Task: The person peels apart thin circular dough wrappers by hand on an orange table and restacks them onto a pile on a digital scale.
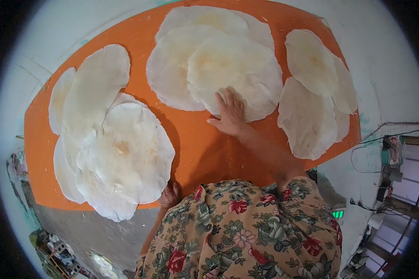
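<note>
Large, thin, round flatbreads lie in overlapping piles on an orange table (209, 153). My right hand (230, 113) rests with fingers spread at the near edge of the middle pile's top flatbread (230, 69). Nothing is gripped in it. My left hand (170, 194) is low at the table's near edge, beside the left pile's top flatbread (130, 135). Its fingers are mostly hidden and in shadow, so whether it holds anything is unclear. Several flatbreads of the left pile overlap, and the lowest one (116, 211) hangs past the table's front edge.
A smaller group of flatbreads (312, 116) lies on the table's right side. Pale walls (377, 56) stand close behind the table. Cables (381, 132) run along the right wall. Grey floor (88, 232) shows at lower left, with clutter (56, 253) beyond it.
</note>
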A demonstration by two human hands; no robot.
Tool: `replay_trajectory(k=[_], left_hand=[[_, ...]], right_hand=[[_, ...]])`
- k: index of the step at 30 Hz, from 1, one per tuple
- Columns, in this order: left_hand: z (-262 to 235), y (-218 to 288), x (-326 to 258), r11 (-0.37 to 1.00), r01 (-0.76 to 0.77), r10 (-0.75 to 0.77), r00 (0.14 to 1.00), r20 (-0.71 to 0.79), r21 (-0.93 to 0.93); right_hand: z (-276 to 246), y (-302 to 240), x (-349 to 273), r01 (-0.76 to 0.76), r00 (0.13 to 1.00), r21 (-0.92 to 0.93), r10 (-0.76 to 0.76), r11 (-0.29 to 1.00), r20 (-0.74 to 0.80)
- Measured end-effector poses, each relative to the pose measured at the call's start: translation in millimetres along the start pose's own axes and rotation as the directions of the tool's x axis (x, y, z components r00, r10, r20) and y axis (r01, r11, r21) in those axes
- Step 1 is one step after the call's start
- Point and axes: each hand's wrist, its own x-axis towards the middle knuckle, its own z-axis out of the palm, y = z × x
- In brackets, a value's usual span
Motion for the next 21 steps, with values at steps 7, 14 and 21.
replay_trajectory(k=[7, 14, 21], left_hand=[[-25.1, 37.1, 17.5, 0.999, 0.039, -0.039, 0.999, 0.002, -0.014], [-36.2, 50.7, 31.0, 0.993, 0.089, -0.094, 0.993, 0.068, 0.077], [-30.5, 56.1, 36.6, 0.977, 0.204, -0.193, 0.97, 0.15, -0.057]], right_hand=[[15.8, 18.8, 20.9, -0.085, 0.972, -0.278, 0.141, 0.957, 0.188], [-84.8, -41.4, 101.8, 0.1, 0.985, 0.041, -0.105, 0.994, 0.14], [-180.0, -197.3, 150.1, 0.063, 0.957, 0.813, -0.267, 0.578, 0.116]])
